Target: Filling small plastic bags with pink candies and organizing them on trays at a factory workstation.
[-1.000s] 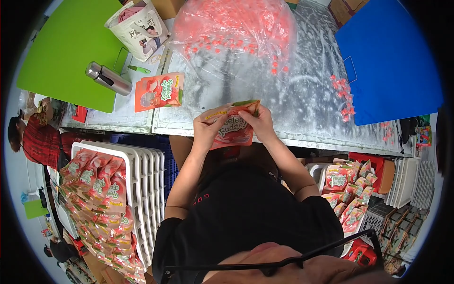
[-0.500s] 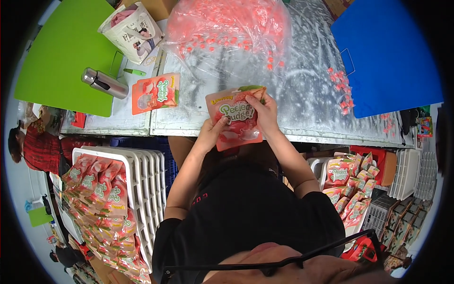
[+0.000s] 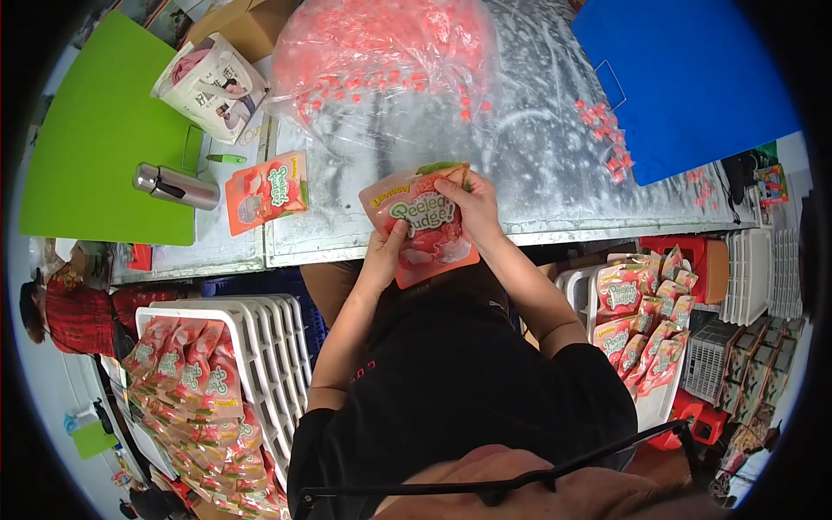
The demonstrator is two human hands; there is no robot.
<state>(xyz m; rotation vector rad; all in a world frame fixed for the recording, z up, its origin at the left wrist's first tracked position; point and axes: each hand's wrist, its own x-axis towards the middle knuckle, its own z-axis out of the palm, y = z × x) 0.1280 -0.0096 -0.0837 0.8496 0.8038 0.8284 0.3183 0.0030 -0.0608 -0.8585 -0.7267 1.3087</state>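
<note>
I hold an orange-pink snack pouch [image 3: 424, 227] upright over the near edge of the metal table [image 3: 537, 165]. My left hand [image 3: 386, 251] grips its lower left side. My right hand [image 3: 468, 201] pinches its top right corner near the green strip. A second, similar pouch [image 3: 267, 191] lies flat on the table to the left. Behind the held pouch sits a large clear plastic bag [image 3: 390, 61] full of small pink wrapped sweets.
A steel flask [image 3: 176, 185], a green pen [image 3: 227, 159] and a white bucket-like bag [image 3: 211, 85] lie at the left by a green board [image 3: 95, 147]. A blue board [image 3: 685, 78] covers the right, with loose sweets [image 3: 607, 139] nearby. White crates with filled pouches [image 3: 186, 390] [image 3: 646, 321] flank me.
The pouch has come down from the table top toward my body and turned face-up; my hands shifted with it, the left lower, the right at the top corner.
</note>
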